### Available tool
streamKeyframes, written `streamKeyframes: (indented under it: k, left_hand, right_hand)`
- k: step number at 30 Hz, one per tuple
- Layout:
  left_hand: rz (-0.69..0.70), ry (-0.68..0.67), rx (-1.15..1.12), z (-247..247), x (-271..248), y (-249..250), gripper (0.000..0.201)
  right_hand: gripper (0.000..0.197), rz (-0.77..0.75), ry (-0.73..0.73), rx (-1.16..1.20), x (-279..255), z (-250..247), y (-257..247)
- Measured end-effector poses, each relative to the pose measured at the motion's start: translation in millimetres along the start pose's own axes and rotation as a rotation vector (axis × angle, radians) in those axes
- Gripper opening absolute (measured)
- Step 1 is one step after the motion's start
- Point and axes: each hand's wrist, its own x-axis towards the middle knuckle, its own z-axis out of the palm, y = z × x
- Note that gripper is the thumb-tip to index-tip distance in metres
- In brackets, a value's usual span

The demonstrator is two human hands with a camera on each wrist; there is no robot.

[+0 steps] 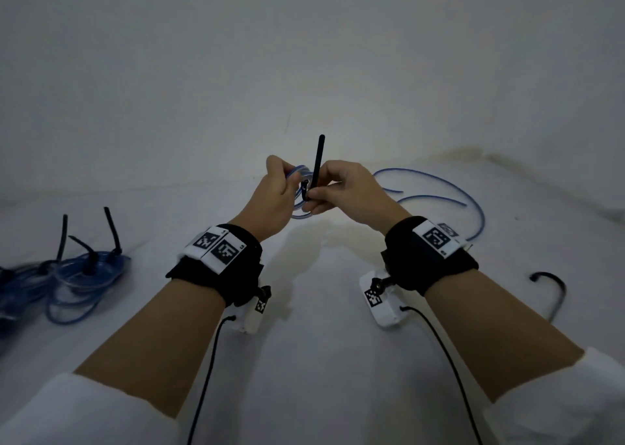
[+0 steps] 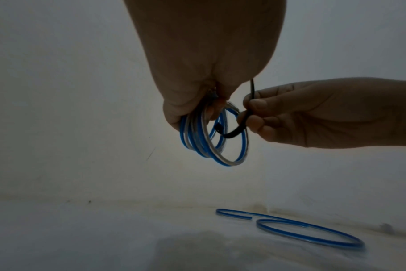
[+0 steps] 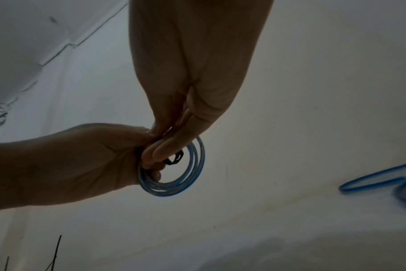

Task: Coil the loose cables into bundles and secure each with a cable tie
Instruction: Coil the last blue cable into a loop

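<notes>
- The coiled blue cable (image 2: 211,139) is held off the white surface (image 1: 321,360), its loops gathered in the curled fingers of the left hand (image 1: 270,204), between the two hands in the head view.
- A black cable tie (image 1: 316,167) is pinched between thumb and fingers of the right hand (image 1: 348,191); its tail stands up above the hands, and its lower part curves under toward the coil, the head end lying within the loops in the left wrist view.
- The step in hand is judged to be passing the tie round the bundle and closing it.
- All loops should be kept stacked together by the left hand, so that none is left outside the tie.
- The tie should be wrapped across the whole thickness of the coil, close to the left fingers where the loops are tightest.
- The tail is best fed into the head squarely, then drawn until snug; over-tightening could kink the thin cable.
- The left hand's hold should not be loosened until the tie is locked, since the springy loops are likely to spread.
- Whether the tail is already through the head cannot be told.
- Tied bundles (image 1: 84,268) lie to the left; a loose blue cable (image 1: 439,191) and a spare black tie (image 1: 554,289) lie to the right, so more bundling appears to remain.
</notes>
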Motion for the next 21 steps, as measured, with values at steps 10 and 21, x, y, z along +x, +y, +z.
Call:
streamKeyframes:
  k: [10,21]
  left_hand:
    - [0.012,0.000,0.024,-9,7,-24,0.011]
    - [0.013,0.019,0.014,-6,15,-18,0.007]
  right_hand:
    - [0.008,-0.152,0.119,-0.018,32,14,11]
    - [0.021,-0.080,0.073,0.147,25,6,10]
